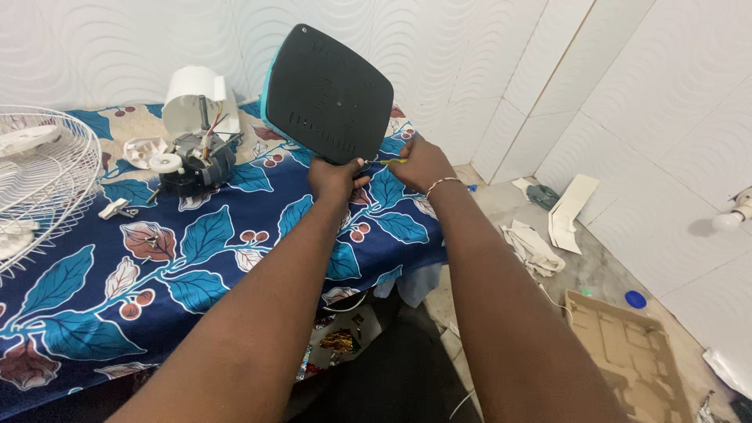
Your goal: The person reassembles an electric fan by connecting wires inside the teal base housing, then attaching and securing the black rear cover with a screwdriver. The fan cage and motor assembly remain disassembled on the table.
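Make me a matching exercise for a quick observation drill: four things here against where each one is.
Things:
1. Black base
2. Motor
3. Wire grille
4. Cardboard

Places:
A. On the floor, right
B. Held up in the left hand
C. At the cloth's left edge
D. On the cloth, before the white housing

Pairs: 1-B, 2-D, 3-C, 4-A

Home room, leaf-print cloth [196, 266] on bed, tiled floor [595, 270], dismantled fan motor [192, 160], wire fan guard [47, 180]

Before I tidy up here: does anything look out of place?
Yes. The fan motor lies bare on the cloth, wires exposed, beside the detached grille. Paper scraps and cardboard litter the floor.
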